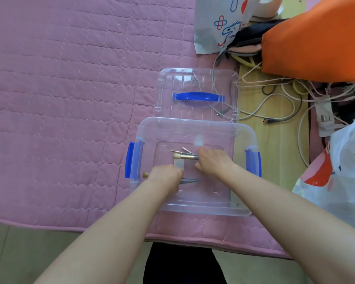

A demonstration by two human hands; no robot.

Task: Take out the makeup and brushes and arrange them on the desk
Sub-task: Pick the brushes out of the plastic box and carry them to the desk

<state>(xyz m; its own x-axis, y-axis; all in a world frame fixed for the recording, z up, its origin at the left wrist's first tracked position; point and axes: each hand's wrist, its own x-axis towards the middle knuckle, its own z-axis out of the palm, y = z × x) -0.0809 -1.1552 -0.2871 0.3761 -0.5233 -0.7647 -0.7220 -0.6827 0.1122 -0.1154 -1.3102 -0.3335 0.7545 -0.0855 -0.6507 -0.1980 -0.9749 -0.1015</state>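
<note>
Reaching into the open clear box (195, 128), both hands were down at its floor in the head view. Left hand (166, 177) was curled shut on a brush (145, 174), its brown tip poking out left of the fist; grey handles (190, 180) stuck out to the right of the same fist, whether gripped too I could not tell. Right hand (212, 160) lay over the handle ends of the other brushes (182, 155), fingers bent down; closed on them or just touching, not clear. Those brushes lay with long axes running left-right, heads pointing left, away from the right hand's grip, so right hand was the nearer one. Box sat on a pink quilt (59, 89), lid (197, 95) off and lying just behind it. No makeup seen in the box. Nothing laid out on the quilt yet, so the task looked early. Cables (275, 103) and bags (316, 42) cluttered the right side.
</note>
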